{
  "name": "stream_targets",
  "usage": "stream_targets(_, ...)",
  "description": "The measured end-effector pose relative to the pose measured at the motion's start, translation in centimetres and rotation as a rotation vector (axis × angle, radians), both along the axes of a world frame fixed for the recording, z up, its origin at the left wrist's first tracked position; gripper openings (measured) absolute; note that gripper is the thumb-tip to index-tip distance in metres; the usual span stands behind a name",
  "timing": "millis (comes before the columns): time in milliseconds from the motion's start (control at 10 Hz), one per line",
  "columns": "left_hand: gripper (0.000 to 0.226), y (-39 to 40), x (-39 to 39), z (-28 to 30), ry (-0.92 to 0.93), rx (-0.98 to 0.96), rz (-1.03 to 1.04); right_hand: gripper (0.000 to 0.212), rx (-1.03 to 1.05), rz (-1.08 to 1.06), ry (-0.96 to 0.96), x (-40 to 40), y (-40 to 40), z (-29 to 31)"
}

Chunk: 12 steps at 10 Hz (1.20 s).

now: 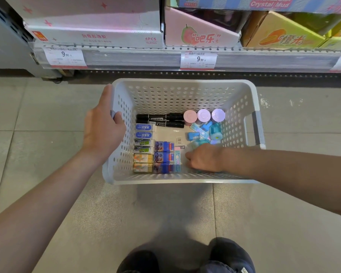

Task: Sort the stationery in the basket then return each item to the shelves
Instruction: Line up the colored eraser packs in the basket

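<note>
My left hand (103,126) grips the white basket (250,99) by its left handle, fingers curled around it. Erasers (144,143) line the left inside; my right hand (202,158) reaches in, fingers hidden, grasp unclear.

White perforated basket (185,91) on floor; erasers (144,146) rowed left, black markers (159,120) behind, blue sharpeners (203,133) right.

Both forearms are bare, with no sleeves showing. At six o'clock, dark trousers (187,259) cover the knees.
</note>
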<state>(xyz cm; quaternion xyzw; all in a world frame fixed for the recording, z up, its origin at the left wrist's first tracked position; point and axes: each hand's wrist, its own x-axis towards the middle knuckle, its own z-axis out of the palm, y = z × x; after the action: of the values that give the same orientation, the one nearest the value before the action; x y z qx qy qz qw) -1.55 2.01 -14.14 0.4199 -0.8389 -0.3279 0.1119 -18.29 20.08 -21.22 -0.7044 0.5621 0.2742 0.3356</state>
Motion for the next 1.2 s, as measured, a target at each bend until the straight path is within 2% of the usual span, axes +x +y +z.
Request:
stream_targets(200, 0.063, 0.1, 0.0, 0.0, -0.002, -0.014, -0.007, 0.022, -0.033, -0.012, -0.033, 0.2, -0.1, 0.2)
stream_targets(400, 0.063, 0.1, -0.1, 0.0, 0.003, -0.028, -0.003, 0.026, 0.025, -0.145, -0.052, 0.4, -0.1, 1.6)
stream_targets(500, 0.064, 0.1, -0.1, -0.1, 0.006, -0.035, 0.012, 0.021, -0.021, -0.394, -0.195, -0.2, -0.6, 2.7)
stream_targets(600, 0.065, 0.1, -0.1, -0.3, 0.010, -0.033, 0.022, 0.013, 0.009, -0.948, -0.546, -1.4, -1.4, 3.7)
stream_targets(700, 0.064, 0.1, 0.0, -0.3, 0.017, -0.025, 0.015, 0.010, 0.084, -1.335, -0.854, -2.1, -1.4, 4.5)
stream_targets(800, 0.064, 0.0, 0.0, -0.2, 0.016, -0.024, 0.013, 0.014, 0.101, -1.434, -0.952, -2.4, -1.1, 4.7)
stream_targets(900, 0.063, 0.0, 0.0, -0.3, 0.018, -0.026, 0.011, 0.015, 0.081, -1.377, -0.900, -2.5, -0.9, 4.2)
stream_targets(1100, 0.062, 0.3, 0.0, 0.2, 0.011, -0.014, 0.009, 0.027, 0.187, -1.376, -0.867, -2.2, -1.1, 4.3)
stream_targets(1200, 0.063, 0.4, -0.1, 0.4, 0.006, -0.011, 0.005, 0.017, 0.213, -1.400, -0.788, -1.7, -1.3, 4.8)
